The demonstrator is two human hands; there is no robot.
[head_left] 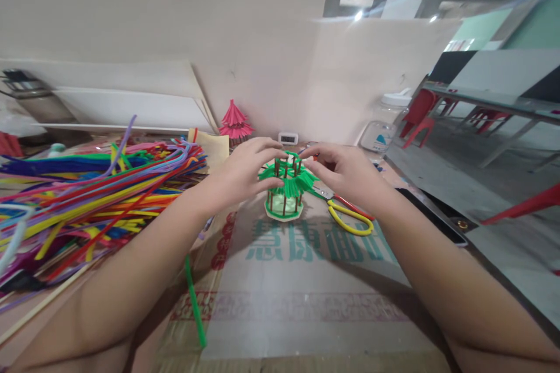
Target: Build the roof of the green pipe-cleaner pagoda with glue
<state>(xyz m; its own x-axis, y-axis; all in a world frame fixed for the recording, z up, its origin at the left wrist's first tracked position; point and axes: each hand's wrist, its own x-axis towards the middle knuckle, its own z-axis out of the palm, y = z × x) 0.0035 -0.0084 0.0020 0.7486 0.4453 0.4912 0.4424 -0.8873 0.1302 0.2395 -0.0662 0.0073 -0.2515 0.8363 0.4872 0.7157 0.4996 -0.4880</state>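
A small green pipe-cleaner pavilion (286, 189) with brown posts and a pale base stands on a printed cardboard sheet (297, 297). My left hand (245, 172) curls around its left side, thumb under the green roof, fingers at the upper tier. My right hand (345, 172) comes in from the right, its fingers pinched on the top ring of the model. Both hands touch the pavilion.
A big pile of coloured pipe cleaners (87, 198) fills the left. Yellow-handled scissors (352, 218) lie just right of the model. A loose green pipe cleaner (195, 303) lies in front. A pink pavilion (235, 122), small clock (288, 138), phone (437, 218) and plastic jar (387, 122) lie beyond.
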